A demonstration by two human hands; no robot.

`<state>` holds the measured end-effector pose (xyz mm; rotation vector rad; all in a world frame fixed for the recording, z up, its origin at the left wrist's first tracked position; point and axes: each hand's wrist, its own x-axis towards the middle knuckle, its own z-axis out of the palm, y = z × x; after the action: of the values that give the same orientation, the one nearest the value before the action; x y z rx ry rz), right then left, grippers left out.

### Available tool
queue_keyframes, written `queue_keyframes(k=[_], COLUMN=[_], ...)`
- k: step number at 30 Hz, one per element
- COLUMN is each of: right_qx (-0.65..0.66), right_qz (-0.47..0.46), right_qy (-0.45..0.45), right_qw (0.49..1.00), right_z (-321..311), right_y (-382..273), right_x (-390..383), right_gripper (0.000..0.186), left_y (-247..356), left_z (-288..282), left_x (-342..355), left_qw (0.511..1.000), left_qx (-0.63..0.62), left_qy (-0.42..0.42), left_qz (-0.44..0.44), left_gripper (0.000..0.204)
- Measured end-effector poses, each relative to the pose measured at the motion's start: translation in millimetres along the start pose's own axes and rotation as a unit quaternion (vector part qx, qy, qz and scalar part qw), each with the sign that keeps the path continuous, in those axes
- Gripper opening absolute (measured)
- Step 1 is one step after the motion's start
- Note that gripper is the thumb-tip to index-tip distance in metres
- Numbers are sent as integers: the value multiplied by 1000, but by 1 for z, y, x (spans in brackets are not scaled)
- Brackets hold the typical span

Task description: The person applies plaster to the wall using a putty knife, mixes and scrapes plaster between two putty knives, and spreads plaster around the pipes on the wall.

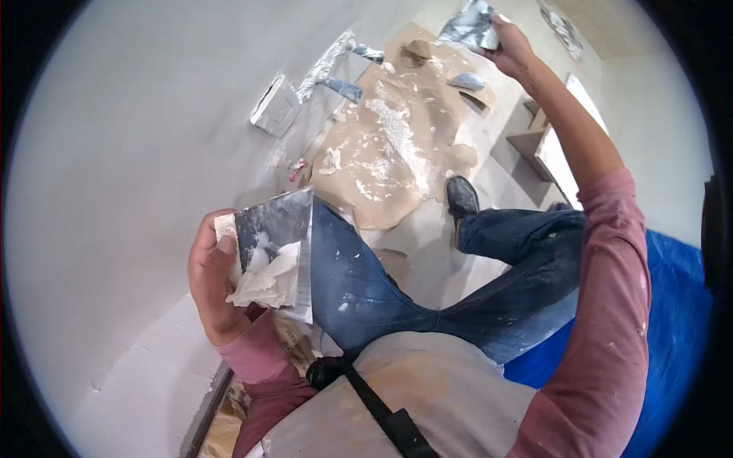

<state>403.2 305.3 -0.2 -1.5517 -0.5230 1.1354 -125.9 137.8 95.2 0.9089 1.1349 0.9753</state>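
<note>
My left hand [210, 271] is closed on the edge of a wide putty knife [276, 215], its thumb on the pale near side. A thick heap of white plaster [267, 281] lies on the lower half of that metal blade. At the far right, my right arm is stretched out, and my right hand [515, 53] grips a second wide putty knife [467, 27]. The shiny blade of this one is smeared with white and is close to the pale wall; whether it touches, I cannot tell. The fingers behind it are partly hidden.
Brown paper [366, 153] spattered with white plaster covers the floor ahead. A white box [276, 107] juts from the left wall, near a blue strip [342, 89]. Boards [546, 149] lean at the right, and a blue sheet [676, 305] lies behind my right arm.
</note>
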Motion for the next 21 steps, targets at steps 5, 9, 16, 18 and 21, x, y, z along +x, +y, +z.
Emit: queue_keyframes(k=[5,9,16,18,21], right_qx=[119,269,256,283,228], right_qz=[-10,100,174,195,210], right_qy=[26,-19,-9,-30,5], right_qw=[992,958,951,939,951], right_z=[23,41,76,98,153], right_y=[42,136,252,273,294], right_x=[-11,-28,-7,4,10], right_gripper=[37,35,31,29,30], left_y=[8,-11,-34,-29,-14], left_z=[11,-1,5,-2,-8], left_x=[-5,3,21,16,-6], left_qw=[999,999,995,996,993], left_qx=[-29,-31,-55,-41,5], left_qy=[-11,-1,-17,13,109], left_qz=[16,27,-81,-77,-35], left_gripper=[34,38,27,27,29])
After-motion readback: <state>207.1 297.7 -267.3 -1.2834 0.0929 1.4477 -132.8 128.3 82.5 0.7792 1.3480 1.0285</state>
